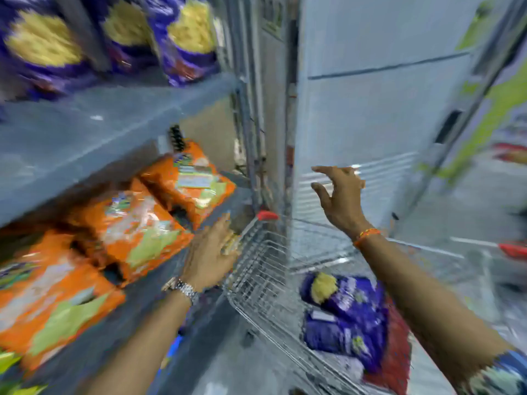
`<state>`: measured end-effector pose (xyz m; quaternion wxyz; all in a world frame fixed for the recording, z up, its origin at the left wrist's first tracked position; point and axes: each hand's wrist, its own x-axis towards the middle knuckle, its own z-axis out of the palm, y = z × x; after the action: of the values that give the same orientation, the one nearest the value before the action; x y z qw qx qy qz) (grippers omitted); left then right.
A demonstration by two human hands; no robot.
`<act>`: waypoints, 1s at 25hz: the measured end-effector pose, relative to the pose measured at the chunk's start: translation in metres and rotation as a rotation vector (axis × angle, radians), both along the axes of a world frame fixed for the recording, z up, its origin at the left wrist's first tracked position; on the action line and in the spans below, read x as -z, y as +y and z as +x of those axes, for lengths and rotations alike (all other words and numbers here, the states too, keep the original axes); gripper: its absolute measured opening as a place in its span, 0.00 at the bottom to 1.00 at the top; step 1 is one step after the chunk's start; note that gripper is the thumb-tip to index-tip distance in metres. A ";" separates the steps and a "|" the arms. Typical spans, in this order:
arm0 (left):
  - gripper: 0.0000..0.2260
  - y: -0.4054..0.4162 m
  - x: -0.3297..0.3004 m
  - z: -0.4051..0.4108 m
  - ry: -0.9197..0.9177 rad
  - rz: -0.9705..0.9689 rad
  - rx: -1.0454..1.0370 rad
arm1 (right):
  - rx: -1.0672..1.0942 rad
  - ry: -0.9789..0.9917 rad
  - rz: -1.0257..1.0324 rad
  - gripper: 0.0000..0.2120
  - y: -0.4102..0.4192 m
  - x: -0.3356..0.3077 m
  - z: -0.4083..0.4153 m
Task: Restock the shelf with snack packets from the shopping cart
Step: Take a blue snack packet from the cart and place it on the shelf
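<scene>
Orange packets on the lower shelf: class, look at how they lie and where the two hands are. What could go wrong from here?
1. The orange packets lie tilted and overlapping near the shelf edge; the left hand beside them could nudge one off.
2. The right hand is open and empty above the shopping cart, so the purple packets remain unstocked.
3. The frame is blurred, suggesting fast motion; a packet could be knocked.

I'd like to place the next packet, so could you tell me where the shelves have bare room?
The upper shelf is bare in front of the purple packets. The lower shelf is crowded with orange packets, leaving a bare corner beyond the left hand.
</scene>
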<state>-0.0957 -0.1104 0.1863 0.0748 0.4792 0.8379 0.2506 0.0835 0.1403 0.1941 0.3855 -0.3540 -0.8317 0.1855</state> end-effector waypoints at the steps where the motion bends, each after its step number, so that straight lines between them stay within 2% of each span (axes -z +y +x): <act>1: 0.39 0.020 0.024 0.008 -0.048 -0.092 0.070 | 0.060 -0.033 -0.060 0.15 0.009 0.027 0.024; 5: 0.45 0.102 0.122 0.029 -0.275 -0.401 0.276 | 0.335 -0.119 -0.394 0.15 0.032 0.135 0.105; 9: 0.41 0.171 0.219 0.055 -0.577 -0.623 0.244 | 0.594 -0.123 -0.747 0.13 0.025 0.230 0.156; 12: 0.41 0.210 0.289 0.066 -0.701 -0.750 0.188 | 0.745 -0.156 -0.861 0.14 0.017 0.279 0.169; 14: 0.42 0.230 0.326 0.071 -0.659 -0.770 0.346 | 0.790 -0.214 -0.858 0.18 0.020 0.297 0.165; 17: 0.54 0.263 0.362 0.076 -0.284 -0.791 0.692 | 0.834 -0.283 -0.860 0.25 0.031 0.305 0.155; 19: 0.54 0.289 0.381 0.081 -0.218 -0.800 0.793 | 0.925 -0.252 -0.901 0.25 0.042 0.312 0.156; 21: 0.48 0.310 0.392 0.085 -0.189 -0.837 0.912 | 0.958 -0.267 -0.993 0.22 0.048 0.320 0.161; 23: 0.43 0.323 0.400 0.085 -0.144 -0.887 0.983 | 0.940 -0.254 -1.094 0.13 0.047 0.330 0.167; 25: 0.44 0.330 0.401 0.079 -0.106 -0.962 1.026 | 0.929 -0.182 -1.127 0.11 0.043 0.337 0.165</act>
<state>-0.0163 0.2192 -0.2151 0.4279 0.7147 0.5191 -0.1914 0.2482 0.1831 -0.1427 0.1133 -0.8282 -0.4033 0.3724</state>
